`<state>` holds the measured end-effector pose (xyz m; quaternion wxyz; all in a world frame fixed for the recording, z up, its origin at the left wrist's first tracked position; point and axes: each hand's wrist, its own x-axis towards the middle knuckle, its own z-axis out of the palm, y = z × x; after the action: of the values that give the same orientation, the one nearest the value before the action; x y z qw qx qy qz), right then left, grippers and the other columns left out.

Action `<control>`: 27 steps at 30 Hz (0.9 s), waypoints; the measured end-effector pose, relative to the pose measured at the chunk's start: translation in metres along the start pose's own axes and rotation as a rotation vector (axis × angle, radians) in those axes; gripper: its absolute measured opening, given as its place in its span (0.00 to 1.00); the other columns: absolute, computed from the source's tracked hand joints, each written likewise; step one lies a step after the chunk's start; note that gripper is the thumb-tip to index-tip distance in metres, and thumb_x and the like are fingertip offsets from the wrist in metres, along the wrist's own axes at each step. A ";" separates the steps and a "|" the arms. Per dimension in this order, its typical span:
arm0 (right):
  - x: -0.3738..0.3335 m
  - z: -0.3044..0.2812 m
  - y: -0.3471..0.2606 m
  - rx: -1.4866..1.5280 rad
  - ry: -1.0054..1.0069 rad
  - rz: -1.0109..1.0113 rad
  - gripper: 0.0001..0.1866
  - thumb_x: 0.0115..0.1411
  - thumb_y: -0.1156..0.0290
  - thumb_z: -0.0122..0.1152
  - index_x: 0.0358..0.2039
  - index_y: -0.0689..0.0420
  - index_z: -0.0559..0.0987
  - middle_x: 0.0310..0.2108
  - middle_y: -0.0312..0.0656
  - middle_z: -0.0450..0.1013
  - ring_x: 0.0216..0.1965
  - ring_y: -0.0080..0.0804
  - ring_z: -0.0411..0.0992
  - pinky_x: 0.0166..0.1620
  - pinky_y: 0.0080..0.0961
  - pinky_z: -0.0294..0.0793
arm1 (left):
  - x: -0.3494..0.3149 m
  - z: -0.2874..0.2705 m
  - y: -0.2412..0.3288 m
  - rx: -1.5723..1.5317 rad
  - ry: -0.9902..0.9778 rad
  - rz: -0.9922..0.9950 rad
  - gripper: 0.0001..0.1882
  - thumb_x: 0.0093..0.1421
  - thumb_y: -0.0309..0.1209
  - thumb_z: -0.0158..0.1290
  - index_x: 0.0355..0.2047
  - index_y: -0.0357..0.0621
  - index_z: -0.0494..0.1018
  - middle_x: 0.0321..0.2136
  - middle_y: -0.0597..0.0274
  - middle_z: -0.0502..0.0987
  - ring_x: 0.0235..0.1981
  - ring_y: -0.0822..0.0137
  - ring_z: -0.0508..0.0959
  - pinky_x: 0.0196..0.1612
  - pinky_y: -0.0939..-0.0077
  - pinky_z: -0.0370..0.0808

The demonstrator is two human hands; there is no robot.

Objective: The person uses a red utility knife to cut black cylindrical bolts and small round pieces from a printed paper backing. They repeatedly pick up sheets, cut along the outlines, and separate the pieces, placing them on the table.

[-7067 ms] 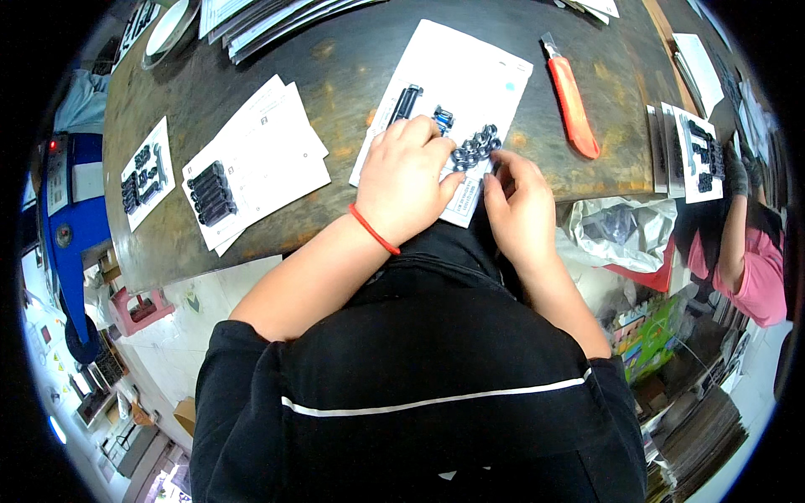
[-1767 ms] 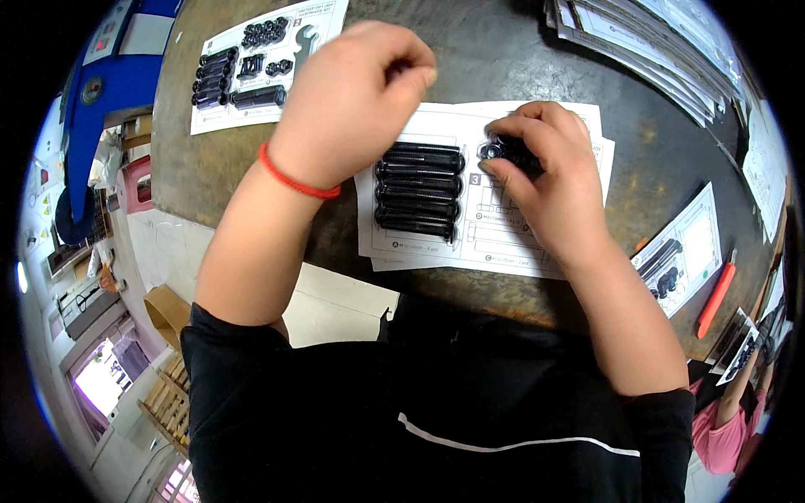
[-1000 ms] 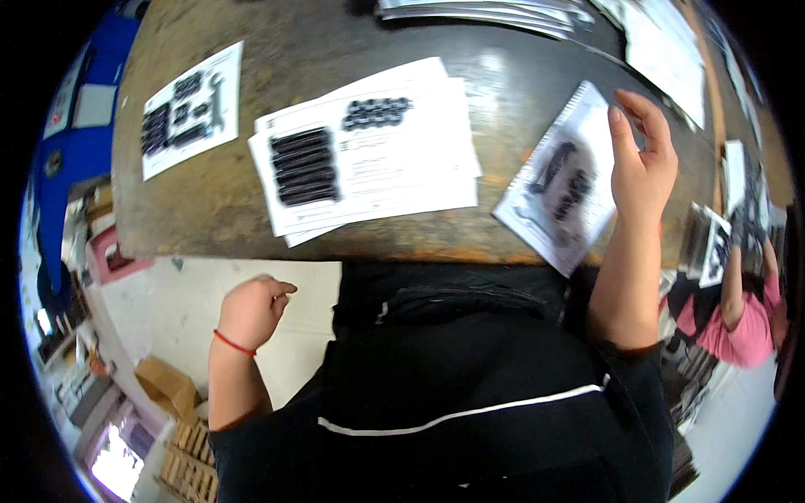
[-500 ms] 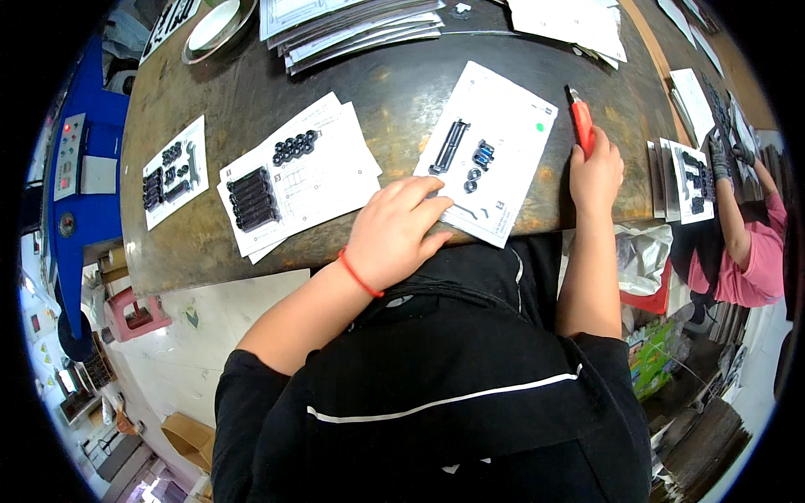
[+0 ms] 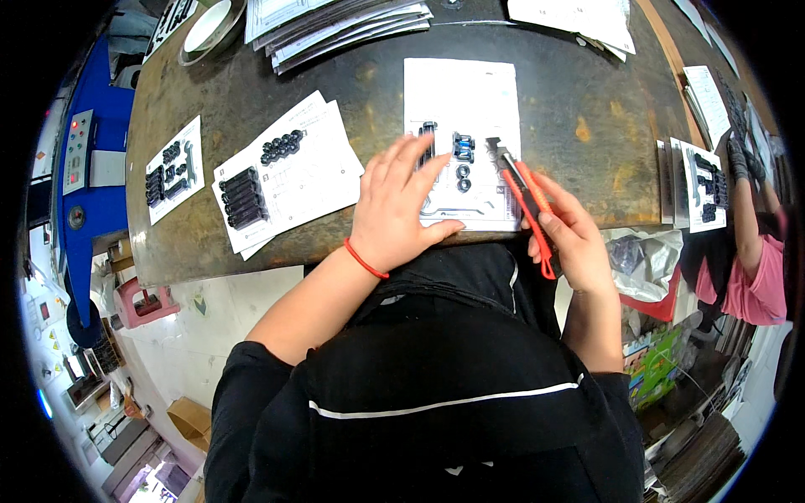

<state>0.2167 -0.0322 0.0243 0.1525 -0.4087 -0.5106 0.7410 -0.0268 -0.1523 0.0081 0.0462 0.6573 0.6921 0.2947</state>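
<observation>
In my right hand (image 5: pixel 570 228) is a red utility knife (image 5: pixel 527 210), tilted up and left, its dark tip over the right edge of a white printed card (image 5: pixel 461 84). Black bolts (image 5: pixel 428 142), shorter bolts with blue bands (image 5: pixel 463 147), round black nuts (image 5: pixel 463 178) and a small wrench (image 5: pixel 470 206) lie on that card, seemingly under clear film. My left hand (image 5: pixel 401 189), fingers spread, rests over the card's lower left part and hides some of the bolts. Whether its fingertips touch the card I cannot tell.
Left of me lie printed sheets with a hardware pack (image 5: pixel 243 197) and another hardware card (image 5: pixel 176 172). A tall paper stack (image 5: pixel 335 38) and a bowl (image 5: pixel 210 29) stand at the back. Far right, a co-worker's gloved hands (image 5: pixel 738 159) are beside upright cards (image 5: pixel 703 189).
My right hand has picked the knife up off the table and brought it left to the card. The card has turned straight. My left hand's fingers have spread and shifted slightly.
</observation>
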 end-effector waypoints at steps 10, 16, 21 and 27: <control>0.013 0.017 -0.013 -0.206 -0.017 0.057 0.25 0.68 0.77 0.46 0.66 0.57 0.64 0.28 0.36 0.71 0.20 0.20 0.70 0.27 0.17 0.72 | -0.007 0.019 -0.012 0.113 -0.266 -0.082 0.59 0.43 0.59 0.67 0.68 0.44 0.52 0.69 0.41 0.50 0.70 0.45 0.53 0.67 0.39 0.49; -0.008 0.015 -0.017 -0.175 -0.039 0.162 0.26 0.67 0.78 0.45 0.66 0.56 0.65 0.27 0.35 0.70 0.20 0.20 0.69 0.26 0.17 0.71 | -0.006 0.019 -0.010 0.136 -0.274 -0.094 0.58 0.44 0.59 0.66 0.68 0.42 0.52 0.69 0.42 0.50 0.69 0.46 0.53 0.67 0.39 0.49; -0.017 0.010 -0.017 -0.112 -0.041 0.185 0.26 0.67 0.77 0.46 0.66 0.56 0.65 0.28 0.37 0.72 0.21 0.18 0.68 0.26 0.15 0.69 | -0.007 0.026 0.002 0.118 -0.212 -0.177 0.57 0.46 0.58 0.65 0.67 0.40 0.53 0.68 0.38 0.50 0.69 0.43 0.54 0.67 0.39 0.50; -0.034 0.023 -0.011 -0.200 0.198 -0.070 0.25 0.67 0.74 0.45 0.65 0.56 0.65 0.35 0.39 0.73 0.26 0.19 0.69 0.30 0.14 0.68 | 0.007 0.006 0.033 -0.313 -0.170 -0.191 0.35 0.55 0.42 0.62 0.59 0.37 0.66 0.58 0.39 0.68 0.57 0.44 0.70 0.61 0.53 0.63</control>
<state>0.2176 -0.0637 0.0529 0.1862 -0.4749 -0.5783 0.6366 0.0040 -0.1450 0.0204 0.2338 0.5959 0.6906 0.3367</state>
